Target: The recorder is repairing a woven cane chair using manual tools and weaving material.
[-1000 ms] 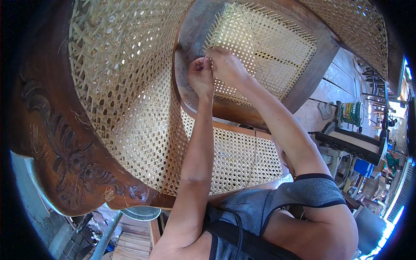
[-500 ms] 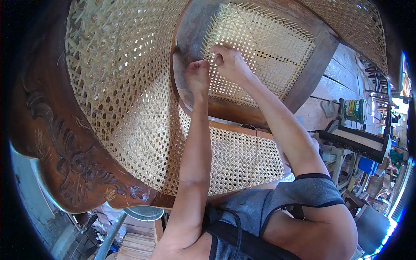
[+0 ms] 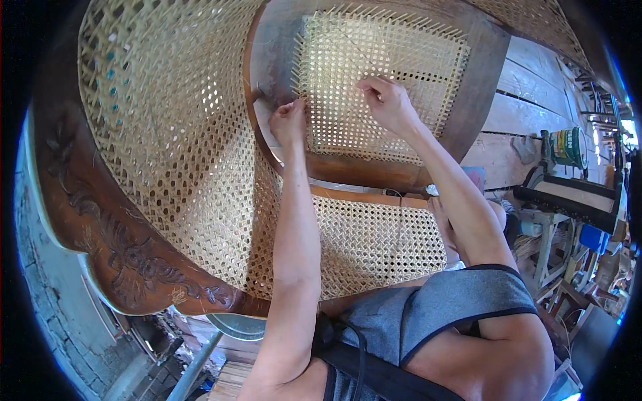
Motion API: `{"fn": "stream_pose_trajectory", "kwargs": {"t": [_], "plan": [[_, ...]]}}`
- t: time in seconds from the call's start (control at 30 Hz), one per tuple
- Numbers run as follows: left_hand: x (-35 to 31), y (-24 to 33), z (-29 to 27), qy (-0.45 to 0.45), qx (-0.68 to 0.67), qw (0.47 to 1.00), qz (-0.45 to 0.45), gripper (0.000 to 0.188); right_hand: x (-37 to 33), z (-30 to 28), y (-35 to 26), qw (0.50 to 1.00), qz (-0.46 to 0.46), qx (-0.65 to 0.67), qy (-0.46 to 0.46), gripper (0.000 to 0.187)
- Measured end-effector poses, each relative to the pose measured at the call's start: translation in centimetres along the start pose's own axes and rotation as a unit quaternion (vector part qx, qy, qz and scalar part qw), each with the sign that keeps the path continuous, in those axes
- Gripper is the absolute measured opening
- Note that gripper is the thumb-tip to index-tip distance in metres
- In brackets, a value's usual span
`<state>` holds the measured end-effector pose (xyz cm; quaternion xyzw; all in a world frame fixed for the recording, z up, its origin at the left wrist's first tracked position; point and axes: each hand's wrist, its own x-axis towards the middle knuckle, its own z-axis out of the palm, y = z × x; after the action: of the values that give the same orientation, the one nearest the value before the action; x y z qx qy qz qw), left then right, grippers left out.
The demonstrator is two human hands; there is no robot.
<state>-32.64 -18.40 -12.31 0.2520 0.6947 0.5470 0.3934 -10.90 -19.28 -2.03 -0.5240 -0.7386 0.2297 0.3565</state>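
Observation:
My left hand [image 3: 289, 123] is closed, its fingertips pinched together at the left edge of a woven cane seat panel [image 3: 348, 63]. The thumb and fingers of my right hand [image 3: 388, 103] are drawn together over the middle of that panel. Any strand between the fingers of either hand is too thin to make out. Short cane ends stick out along the panel's far and left edges, and a dark open row crosses its right part. A dark brown wooden seat frame [image 3: 487, 87] surrounds the weave.
Finished cane mesh [image 3: 180, 134] fills the curved chair back on the left, bordered by a carved wooden rail [image 3: 127, 257]. Another cane panel [image 3: 374, 234] lies nearest my body. To the right stand a green bucket [image 3: 568, 148] and a dark frame with a pale panel [image 3: 568, 195] on wooden planks.
My right hand has moved right, away from my left hand, and the gap between them is wider. My left hand stays near the panel's left edge. The whole view has shifted slightly.

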Motion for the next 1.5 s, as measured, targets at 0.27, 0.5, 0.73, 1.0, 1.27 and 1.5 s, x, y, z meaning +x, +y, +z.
{"fn": "stream_pose_trajectory", "kwargs": {"t": [0.27,0.5,0.73,1.0,1.27,1.5], "plan": [[0.9,3.4,-1.3,-0.091,0.069,0.988,-0.106,0.018,-0.6,-1.3,1.0,0.999,0.02,0.028,0.02,0.021],[-0.8,5.6,-2.1,-0.116,0.039,0.981,-0.148,0.019,-0.5,-1.4,1.1,0.999,0.046,0.01,-0.003,0.018],[-1.6,3.3,-1.6,-0.082,-0.008,0.996,0.033,0.014,-0.6,-1.1,1.3,0.999,0.036,0.012,0.009,0.017],[-1.6,1.8,-1.2,-0.039,0.136,0.965,0.22,0.02,-0.6,-0.9,1.6,0.999,0.034,-0.004,0.014,0.017],[-1.6,3.2,-1.6,-0.093,-0.065,0.99,-0.081,0.009,-0.7,-0.8,1.8,0.999,0.028,-0.011,0.021,0.017],[-2.3,1.1,-1.8,-0.073,0.038,0.975,0.205,0.019,-0.6,-0.9,0.8,0.999,0.026,-0.003,0.026,0.018]]}}
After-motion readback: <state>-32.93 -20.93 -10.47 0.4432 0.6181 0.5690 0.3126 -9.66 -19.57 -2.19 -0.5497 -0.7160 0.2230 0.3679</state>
